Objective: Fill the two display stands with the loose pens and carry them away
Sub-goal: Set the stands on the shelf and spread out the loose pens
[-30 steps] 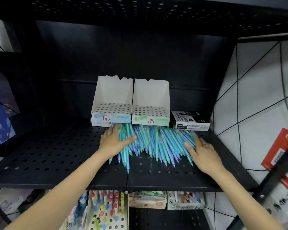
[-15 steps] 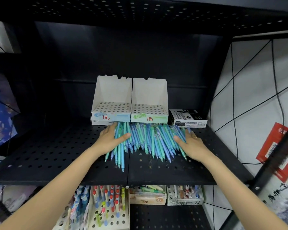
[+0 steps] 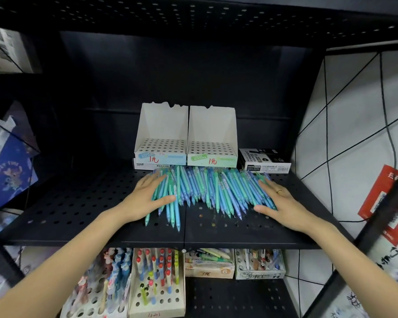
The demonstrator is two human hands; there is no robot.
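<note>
The loose pens (image 3: 205, 191) lie in a wide blue and green heap on the black perforated shelf (image 3: 78, 203), their upper ends just in front of the two white display stands, the left stand (image 3: 161, 143) at about 11 o'clock from the heap and the right stand (image 3: 213, 143) at about 1 o'clock, both with their hole grids unfilled. The left hand (image 3: 145, 198) lies flat with relaxed fingers against the heap's 9 o'clock edge, thumb over a few barrels; the right hand (image 3: 278, 203) rests likewise released at the 3 o'clock edge, grasping nothing. Each pen looks light, stiff and smooth, so the pile will likely roll and slide apart under a sideways push instead of moving as one mass. A small bunch pinched near mid-barrel should stay aligned better than a big scoop. The cardboard stands seem light and thin-walled, best taken by the base, since loaded pens may tip them. A black marker box (image 3: 264, 161) sits just beside the right stand.
</note>
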